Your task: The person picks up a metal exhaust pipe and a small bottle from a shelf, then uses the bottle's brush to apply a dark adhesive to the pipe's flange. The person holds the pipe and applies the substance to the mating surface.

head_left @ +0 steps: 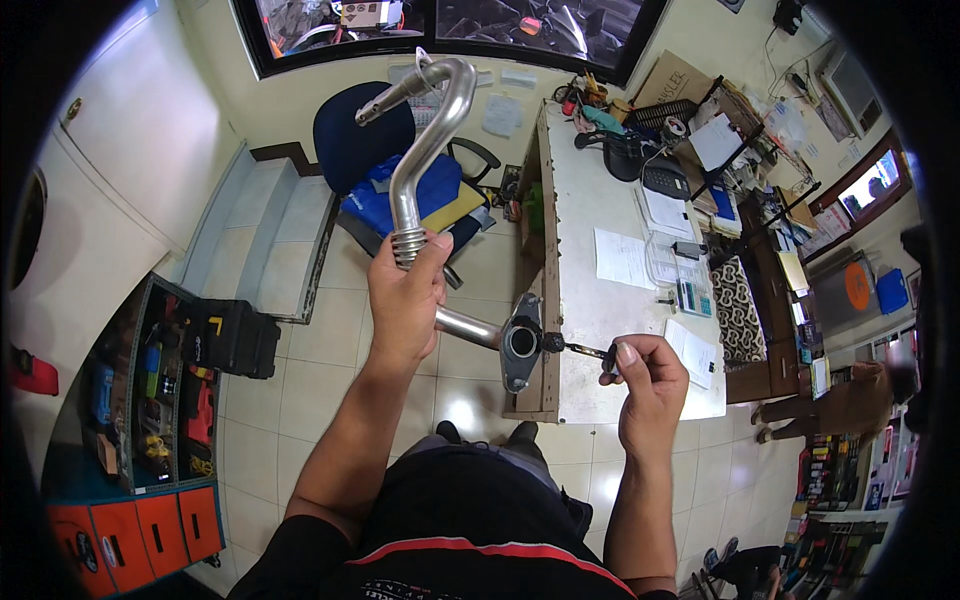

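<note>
My left hand is wrapped round a bent steel pipe just at its ribbed section. The pipe's upper part curves up and away, ending in a narrower tip. Its lower end points right and carries an oval, darkened flange with a round opening. Pinched in my right hand is a slim dark tool with a rounded black head. That head sits right beside the flange opening; whether it touches the flange I cannot tell. Both hands are in the air, the flange by the table's near left corner.
A long white table on the right bears papers, a calculator and a telephone. Ahead stands a blue office chair with cloth on it. A tool shelf and orange drawers are at left. Other people are at far right.
</note>
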`<state>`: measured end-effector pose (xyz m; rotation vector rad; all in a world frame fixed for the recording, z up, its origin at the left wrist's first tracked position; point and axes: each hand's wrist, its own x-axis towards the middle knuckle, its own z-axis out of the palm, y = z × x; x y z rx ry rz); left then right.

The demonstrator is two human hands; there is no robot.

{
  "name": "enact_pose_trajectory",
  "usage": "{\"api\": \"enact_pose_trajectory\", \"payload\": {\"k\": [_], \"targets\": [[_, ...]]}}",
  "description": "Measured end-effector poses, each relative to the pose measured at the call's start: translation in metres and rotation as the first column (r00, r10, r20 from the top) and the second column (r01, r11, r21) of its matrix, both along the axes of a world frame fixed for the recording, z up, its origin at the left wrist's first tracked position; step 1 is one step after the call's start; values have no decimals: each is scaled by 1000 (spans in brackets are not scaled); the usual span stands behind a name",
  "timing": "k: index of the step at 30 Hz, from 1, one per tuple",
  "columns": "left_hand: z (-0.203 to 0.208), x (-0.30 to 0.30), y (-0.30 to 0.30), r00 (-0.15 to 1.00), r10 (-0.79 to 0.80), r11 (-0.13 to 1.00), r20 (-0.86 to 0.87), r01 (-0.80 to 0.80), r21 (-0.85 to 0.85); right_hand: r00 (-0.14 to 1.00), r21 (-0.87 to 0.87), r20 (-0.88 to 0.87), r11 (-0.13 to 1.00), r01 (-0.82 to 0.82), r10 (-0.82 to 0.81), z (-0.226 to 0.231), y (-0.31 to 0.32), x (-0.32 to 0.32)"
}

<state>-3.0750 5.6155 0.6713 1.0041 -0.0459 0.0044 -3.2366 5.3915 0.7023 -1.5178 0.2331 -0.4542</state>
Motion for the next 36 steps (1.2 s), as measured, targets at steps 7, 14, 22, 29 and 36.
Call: {"api": "enact_pose_trajectory", "payload": {"k": [7,14,22,29,36], "targets": [[0,-1,1,1000,13,1000,0,-13,1,999,-9,4,999,-44,44,1,6,-5],[2,-4,-1,1000,17,1000,4,-17,14,998,-1,44,999,-34,34,8,16,8],[2,-6,-1,1000,10,1000,18,-10,4,999,-28,33,999,-26,27,7,21,17],[2,-7,-2,1000,18,1000,11,-18,-3,995,-45,22,994,-95,96,7,26,11],[3,-7,-1,1000,20,1000,9,-20,2,999,-34,23,999,-30,31,7,22,18]]}}
